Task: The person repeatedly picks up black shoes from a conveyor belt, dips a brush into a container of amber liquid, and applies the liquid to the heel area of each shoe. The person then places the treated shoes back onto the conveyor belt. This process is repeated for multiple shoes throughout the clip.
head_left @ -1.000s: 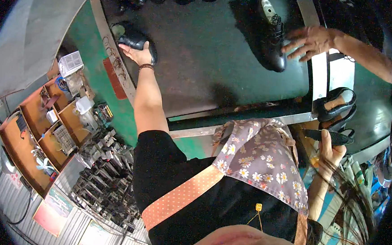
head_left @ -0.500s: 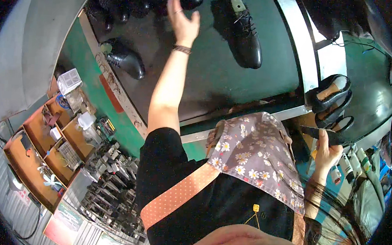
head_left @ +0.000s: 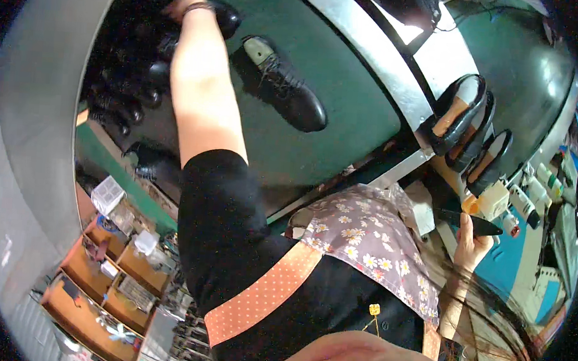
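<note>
Left hand [head_left: 182, 3]: extended to the far left of the green worktop [head_left: 357, 95], among dark shoes [head_left: 120, 77]; fingers partly lost in shadow, so whether they grip a shoe cannot be told. Right hand [head_left: 473, 248]: clamped on a flat black piece [head_left: 481, 225], thumb on its upper face, held off the worktop's near right corner. A black lace-up shoe [head_left: 294, 101] lies on the worktop, toe toward the lower right, apart from both hands. Three open black shoes [head_left: 475, 140] sit side by side beyond the metal edge [head_left: 392, 61], near the right hand.

Wide fisheye head view, facing down
</note>
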Motion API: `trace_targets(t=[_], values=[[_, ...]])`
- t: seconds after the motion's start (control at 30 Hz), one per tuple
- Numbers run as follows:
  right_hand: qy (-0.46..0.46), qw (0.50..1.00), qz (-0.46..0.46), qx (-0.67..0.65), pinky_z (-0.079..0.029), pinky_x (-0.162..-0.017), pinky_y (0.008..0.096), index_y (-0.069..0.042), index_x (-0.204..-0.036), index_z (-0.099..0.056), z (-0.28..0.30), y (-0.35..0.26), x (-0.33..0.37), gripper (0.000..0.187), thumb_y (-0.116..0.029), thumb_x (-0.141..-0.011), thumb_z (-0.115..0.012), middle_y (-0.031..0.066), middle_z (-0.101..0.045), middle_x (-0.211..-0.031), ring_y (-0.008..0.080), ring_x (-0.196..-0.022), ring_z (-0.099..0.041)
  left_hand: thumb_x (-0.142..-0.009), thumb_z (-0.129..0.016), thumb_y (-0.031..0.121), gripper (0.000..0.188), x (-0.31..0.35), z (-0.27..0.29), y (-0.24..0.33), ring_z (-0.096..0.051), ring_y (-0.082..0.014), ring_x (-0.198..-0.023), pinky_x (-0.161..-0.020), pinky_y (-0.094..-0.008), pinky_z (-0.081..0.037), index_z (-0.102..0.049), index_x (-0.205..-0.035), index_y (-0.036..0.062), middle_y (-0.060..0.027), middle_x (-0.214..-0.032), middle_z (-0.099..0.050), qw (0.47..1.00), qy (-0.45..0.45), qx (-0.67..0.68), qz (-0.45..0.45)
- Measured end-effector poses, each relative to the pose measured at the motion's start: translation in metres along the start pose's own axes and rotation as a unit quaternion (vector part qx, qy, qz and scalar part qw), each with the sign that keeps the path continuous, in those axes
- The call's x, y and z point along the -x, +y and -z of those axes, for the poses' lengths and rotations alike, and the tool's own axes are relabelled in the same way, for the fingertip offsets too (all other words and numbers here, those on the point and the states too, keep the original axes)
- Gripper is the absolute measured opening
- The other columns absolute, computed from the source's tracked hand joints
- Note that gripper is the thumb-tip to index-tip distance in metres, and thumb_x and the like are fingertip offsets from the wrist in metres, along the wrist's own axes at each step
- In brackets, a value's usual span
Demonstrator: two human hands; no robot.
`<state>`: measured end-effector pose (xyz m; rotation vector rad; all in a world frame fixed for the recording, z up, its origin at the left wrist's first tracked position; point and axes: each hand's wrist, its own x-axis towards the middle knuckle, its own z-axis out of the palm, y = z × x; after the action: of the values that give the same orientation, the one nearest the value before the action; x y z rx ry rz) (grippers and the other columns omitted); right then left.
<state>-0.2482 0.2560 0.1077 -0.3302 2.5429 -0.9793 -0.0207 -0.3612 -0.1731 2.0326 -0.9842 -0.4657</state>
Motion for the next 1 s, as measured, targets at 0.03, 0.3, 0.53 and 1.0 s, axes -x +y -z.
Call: trace_targets(t=[0.03, 0.3, 0.53, 1.0], values=[[0.000, 1.000, -0.002, 0.001, -0.034, -0.048, 0.0185, -0.003, -0.080, -0.065, 0.001, -0.003, 0.003, 0.009, -0.009, -0.083, -0.072, -0.0026, -0.059, -0.064, 0.0039, -0.054, -0.049, -0.063, -0.082, 0.029, 0.087, -0.017, -0.005, -0.011, -0.052, -0.0374, -0.116, -0.102, -0.0417, -0.041, -0.040, -0.128, -0.0102, -0.0258, -0.125, -0.053, 0.999, -0.015, 0.042, 0.031], [-0.011, 1.000, 0.020, 0.019, -0.037, -0.052, 0.0201, -0.003, -0.078, -0.065, 0.011, 0.007, 0.004, 0.009, -0.004, -0.081, -0.073, -0.0032, -0.058, -0.067, 0.0042, -0.057, -0.049, -0.053, -0.087, 0.024, 0.087, 0.006, -0.015, -0.043, -0.059, -0.0341, -0.109, -0.097, -0.0378, -0.045, -0.046, -0.120, -0.0121, -0.0250, -0.119, -0.059, 0.964, -0.178, -0.027, -0.195], [-0.036, 0.999, 0.025, -0.014, -0.036, -0.052, 0.0200, -0.001, -0.079, -0.067, 0.011, -0.001, -0.006, 0.008, -0.006, -0.082, -0.073, -0.0037, -0.057, -0.066, 0.0043, -0.057, -0.049, -0.053, -0.084, 0.015, 0.075, 0.130, 0.061, -0.050, -0.062, -0.0298, -0.101, -0.091, -0.0376, -0.047, -0.054, -0.120, 0.0029, -0.0166, -0.110, -0.064, 0.892, -0.343, -0.022, -0.293], [-0.023, 0.993, 0.025, -0.116, -0.035, -0.050, 0.0196, 0.000, -0.078, -0.068, 0.005, 0.064, -0.001, 0.008, -0.006, -0.083, -0.071, -0.0038, -0.058, -0.065, 0.0032, -0.056, -0.047, -0.059, -0.080, 0.005, 0.070, 0.181, 0.211, -0.165, -0.056, -0.0250, -0.109, -0.097, -0.0353, -0.042, -0.051, -0.122, 0.0029, -0.0133, -0.117, -0.058, 0.813, -0.499, -0.068, -0.292]])
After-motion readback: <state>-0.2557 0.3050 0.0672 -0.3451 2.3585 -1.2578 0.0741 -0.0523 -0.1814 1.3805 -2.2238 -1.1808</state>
